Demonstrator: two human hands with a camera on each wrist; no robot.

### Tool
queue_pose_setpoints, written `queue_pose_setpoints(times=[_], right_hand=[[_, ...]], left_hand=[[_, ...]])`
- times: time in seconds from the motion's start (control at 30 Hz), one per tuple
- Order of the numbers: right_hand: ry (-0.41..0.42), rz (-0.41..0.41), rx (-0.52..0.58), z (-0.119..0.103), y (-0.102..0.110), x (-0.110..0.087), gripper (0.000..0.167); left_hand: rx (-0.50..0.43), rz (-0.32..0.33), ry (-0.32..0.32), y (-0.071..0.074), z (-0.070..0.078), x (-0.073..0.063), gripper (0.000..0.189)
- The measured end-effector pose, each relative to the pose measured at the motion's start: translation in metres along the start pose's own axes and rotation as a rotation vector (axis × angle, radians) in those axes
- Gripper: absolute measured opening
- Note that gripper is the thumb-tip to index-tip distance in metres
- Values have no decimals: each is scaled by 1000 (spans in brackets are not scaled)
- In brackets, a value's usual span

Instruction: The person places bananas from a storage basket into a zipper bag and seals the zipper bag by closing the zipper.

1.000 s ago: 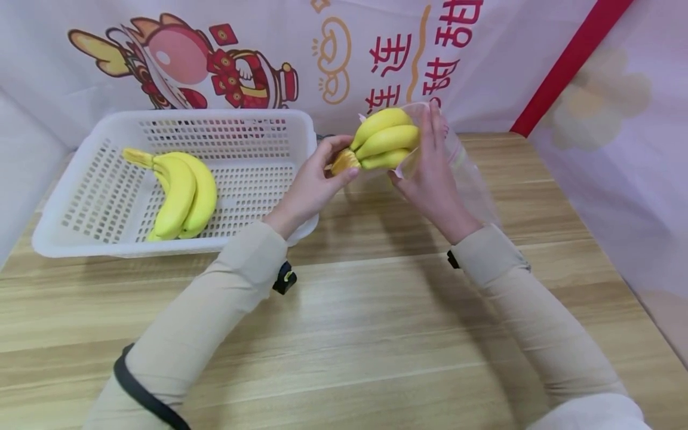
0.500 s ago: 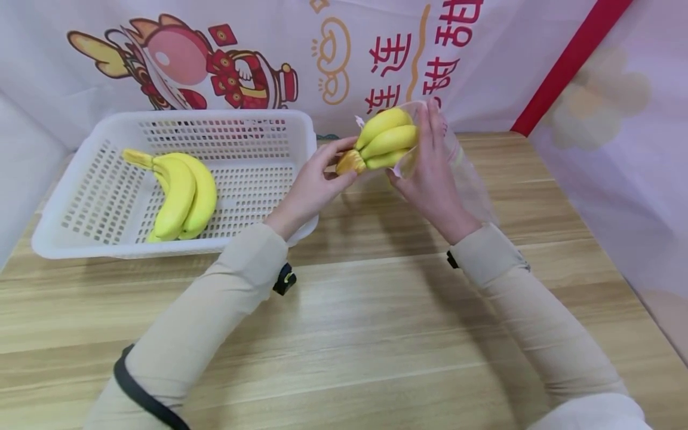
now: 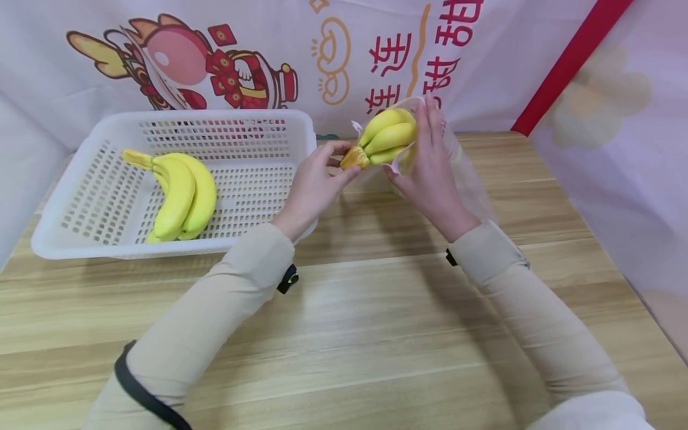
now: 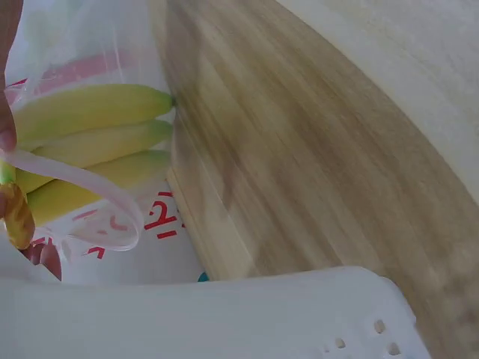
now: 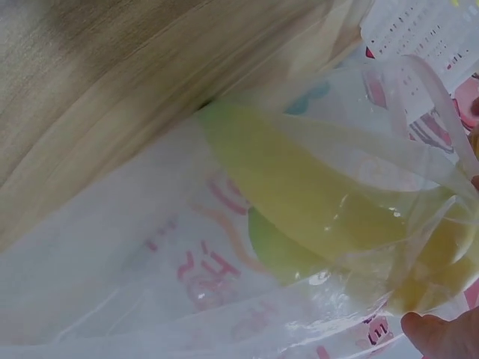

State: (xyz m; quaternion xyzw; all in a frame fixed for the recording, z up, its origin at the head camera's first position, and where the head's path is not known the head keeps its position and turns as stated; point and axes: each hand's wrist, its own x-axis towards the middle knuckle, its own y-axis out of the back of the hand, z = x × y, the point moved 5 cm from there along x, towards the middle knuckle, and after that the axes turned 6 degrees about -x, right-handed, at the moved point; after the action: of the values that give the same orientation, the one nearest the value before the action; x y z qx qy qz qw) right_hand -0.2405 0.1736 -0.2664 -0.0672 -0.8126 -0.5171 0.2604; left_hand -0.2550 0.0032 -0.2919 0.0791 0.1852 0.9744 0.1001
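Observation:
A bunch of yellow bananas [image 3: 389,137] is held above the table's far side. My left hand [image 3: 317,186] grips it by the brown-yellow stem, thumb in front. The bananas' tips lie inside a clear plastic bag [image 3: 470,182], while the stem sticks out of its mouth. My right hand [image 3: 432,182] spreads the bag's mouth with straight fingers pointing up and its thumb apart at the lower edge. Through the film in the right wrist view, the bananas [image 5: 314,187] show blurred. A loop of the bag [image 4: 105,187] crosses them in the left wrist view.
A white perforated plastic basket [image 3: 177,249] stands on the left with another banana bunch [image 3: 185,191] inside. The wooden table [image 3: 344,334] ends at a printed cloth backdrop [image 3: 258,36] behind. A second cloth [image 3: 618,197] hangs along the right side.
My left hand has moved slightly right with the banana bunch, so the stem is nearer my right hand and the bananas sit a little deeper in the bag. My right hand has barely moved.

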Motion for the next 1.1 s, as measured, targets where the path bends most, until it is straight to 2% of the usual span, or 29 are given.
queue_pose_setpoints(times=[0.1,0.23,0.37,0.57,0.8,1.0,1.1], right_hand=[[-4,-3,2,0,1,1,101],[-2,7,5,0,2,2,101],[2,14,-1,-1,3,3,100],[-16,6,1,-1,4,6,100],[-7,34,-3,-4,10,12,98],[-52,30,4,-4,17,18,98],[-74,34,18,-3,20,21,99]], left_hand=[[12,22,18,1,2,0,44],[-58,49,14,0,3,1,40],[-85,56,-1,0,3,2,36],[-32,41,11,1,1,2,35],[9,7,36,0,-2,2,37],[59,-41,66,-4,-3,0,41],[53,-35,70,-4,-3,0,41]])
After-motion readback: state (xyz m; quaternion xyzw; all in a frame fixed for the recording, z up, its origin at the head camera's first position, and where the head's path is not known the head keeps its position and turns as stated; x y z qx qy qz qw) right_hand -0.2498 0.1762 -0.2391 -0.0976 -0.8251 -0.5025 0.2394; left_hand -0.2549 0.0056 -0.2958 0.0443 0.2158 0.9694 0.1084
